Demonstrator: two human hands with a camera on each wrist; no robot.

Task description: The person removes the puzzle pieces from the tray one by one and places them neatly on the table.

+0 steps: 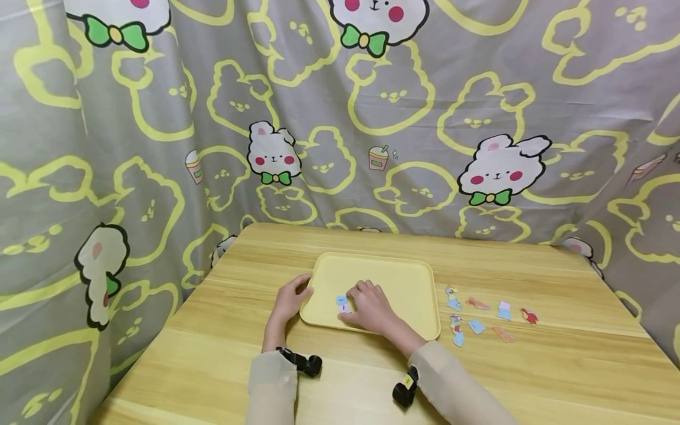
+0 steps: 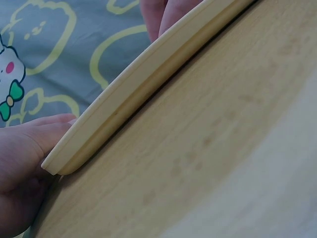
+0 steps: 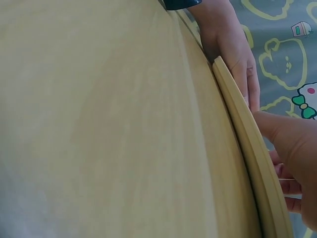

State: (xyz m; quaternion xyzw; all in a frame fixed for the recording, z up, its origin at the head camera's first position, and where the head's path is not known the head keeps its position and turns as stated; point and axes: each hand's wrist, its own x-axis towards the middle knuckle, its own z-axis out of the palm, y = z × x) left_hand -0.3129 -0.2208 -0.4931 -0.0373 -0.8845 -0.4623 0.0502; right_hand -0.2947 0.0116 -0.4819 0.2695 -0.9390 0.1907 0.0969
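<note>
On a pale yellow tray (image 1: 393,277) lies a small blue-and-white puzzle piece (image 1: 342,304) with a dark mark on it. My right hand (image 1: 369,305) is bent over the tray, its thumb and fingertips at the right side of that piece. In the right wrist view the tray's rim hides the right hand's (image 3: 297,153) fingertips. My left hand (image 1: 289,301) grips the tray's left edge, thumb over the rim. The left wrist view shows the left hand (image 2: 25,153) at the end of the rim.
Right of the tray, several small picture pieces lie on the wooden table (image 1: 552,366), among them a red piece (image 1: 529,316), an orange piece (image 1: 503,334) and a blue piece (image 1: 476,326). A grey cartoon-print curtain (image 1: 329,106) hangs behind and on both sides.
</note>
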